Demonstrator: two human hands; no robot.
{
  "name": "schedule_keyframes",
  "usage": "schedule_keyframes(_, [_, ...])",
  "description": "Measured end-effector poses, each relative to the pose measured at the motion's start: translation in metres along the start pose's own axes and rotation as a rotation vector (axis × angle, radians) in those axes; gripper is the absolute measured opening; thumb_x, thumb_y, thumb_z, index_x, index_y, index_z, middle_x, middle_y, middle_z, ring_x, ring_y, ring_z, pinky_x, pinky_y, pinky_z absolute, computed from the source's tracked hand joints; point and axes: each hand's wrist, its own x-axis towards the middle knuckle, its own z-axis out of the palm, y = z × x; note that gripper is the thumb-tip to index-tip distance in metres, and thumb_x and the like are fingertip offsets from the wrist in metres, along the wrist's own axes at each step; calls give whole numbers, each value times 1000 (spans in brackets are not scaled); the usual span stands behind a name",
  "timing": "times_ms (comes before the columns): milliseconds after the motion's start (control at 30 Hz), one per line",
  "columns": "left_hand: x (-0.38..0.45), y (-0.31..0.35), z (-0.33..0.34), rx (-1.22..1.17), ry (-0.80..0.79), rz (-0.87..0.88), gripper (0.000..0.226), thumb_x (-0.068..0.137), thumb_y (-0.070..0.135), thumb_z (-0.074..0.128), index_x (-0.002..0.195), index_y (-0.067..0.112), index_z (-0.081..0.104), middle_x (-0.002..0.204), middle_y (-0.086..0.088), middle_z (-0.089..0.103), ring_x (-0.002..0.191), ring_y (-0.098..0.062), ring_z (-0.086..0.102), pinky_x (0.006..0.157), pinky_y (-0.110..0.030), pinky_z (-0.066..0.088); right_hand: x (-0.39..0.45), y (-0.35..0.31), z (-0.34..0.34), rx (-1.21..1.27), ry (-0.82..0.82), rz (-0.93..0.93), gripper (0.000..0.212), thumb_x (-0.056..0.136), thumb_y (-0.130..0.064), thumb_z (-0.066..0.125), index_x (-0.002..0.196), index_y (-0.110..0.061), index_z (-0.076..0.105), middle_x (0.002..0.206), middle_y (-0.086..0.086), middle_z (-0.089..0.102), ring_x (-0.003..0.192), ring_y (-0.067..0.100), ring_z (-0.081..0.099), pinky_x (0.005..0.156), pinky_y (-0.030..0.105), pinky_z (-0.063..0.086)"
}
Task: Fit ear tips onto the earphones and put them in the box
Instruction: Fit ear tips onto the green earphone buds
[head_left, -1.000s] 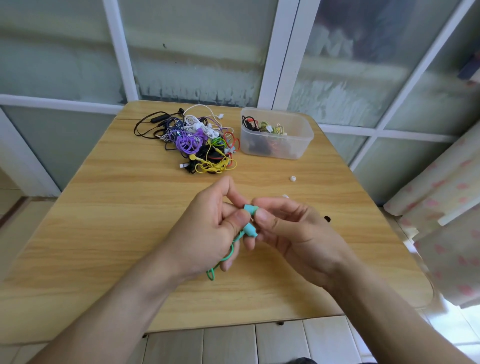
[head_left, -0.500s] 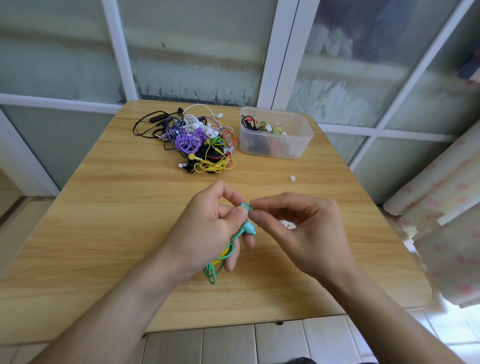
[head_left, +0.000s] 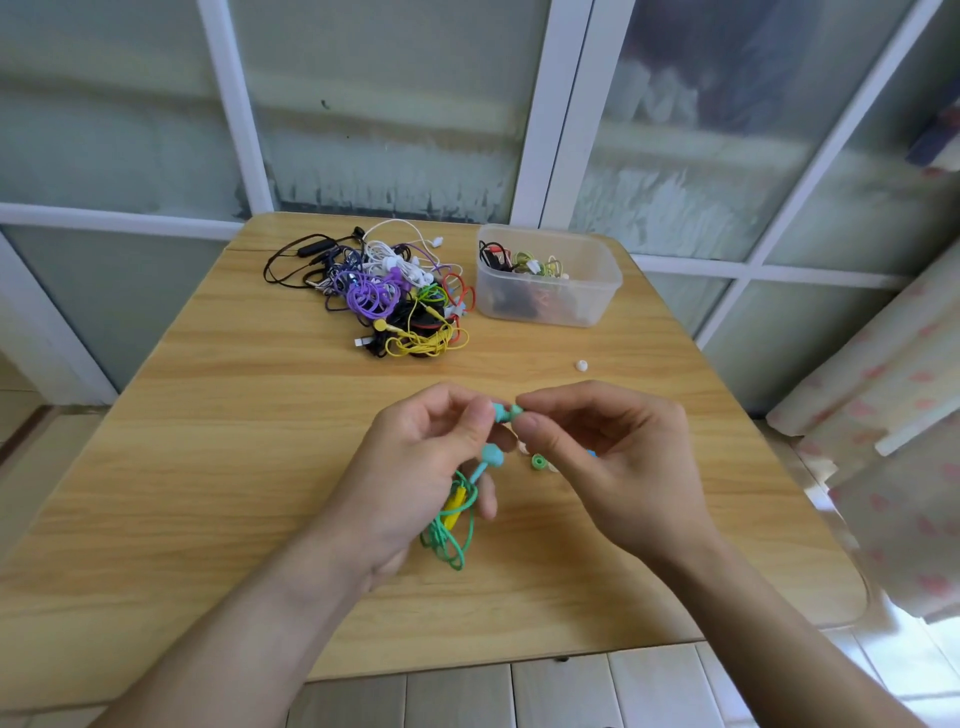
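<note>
Pinching teal earbud (head_left: 500, 413): left hand (head_left: 421, 467), right hand (head_left: 608, 457), mid-table (head_left: 208, 467), edges well apart.

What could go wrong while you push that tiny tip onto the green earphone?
The ear tip, pinched only by the right hand fingertips, might pop off and roll away like the loose white tip. The cable dangling from the left hand could snag or tangle.

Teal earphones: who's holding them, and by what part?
Left hand pinches the upper earbud of the teal earphones by its body, cable bundled in its palm. Right hand pinches the ear tip at that bud's nozzle.
</note>
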Motion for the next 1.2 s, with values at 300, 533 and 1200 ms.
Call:
schedule_keyframes(300, [1,-2,3,-54,87,82,16,88,11,62,101,9,71,79,-8,69,43,-19,52,46,-19,44,0,1,-3,111,-50,56,17,77,-9,75,92,1,74,77,6,76,63,7,66,56,13,47])
schedule_keyframes(533, [2,-2,1,37,116,118,5,85,11,65,88,9,68,80,-7,71,40,-19,52,47,-20,44,1,0,-6,120,-132,113,18,74,-15,76,87,-2,75,72,5,74,63,14,64,58,16,47])
schedule_keyframes(1200, [-8,7,10,-323,-84,-163,17,71,11,59,84,1,59,56,-12,49,29,-10,40,34,-14,38,2,-10,-11,252,-218,122,9,67,-3,74,75,-4,70,70,12,73,58,22,69,54,19,52])
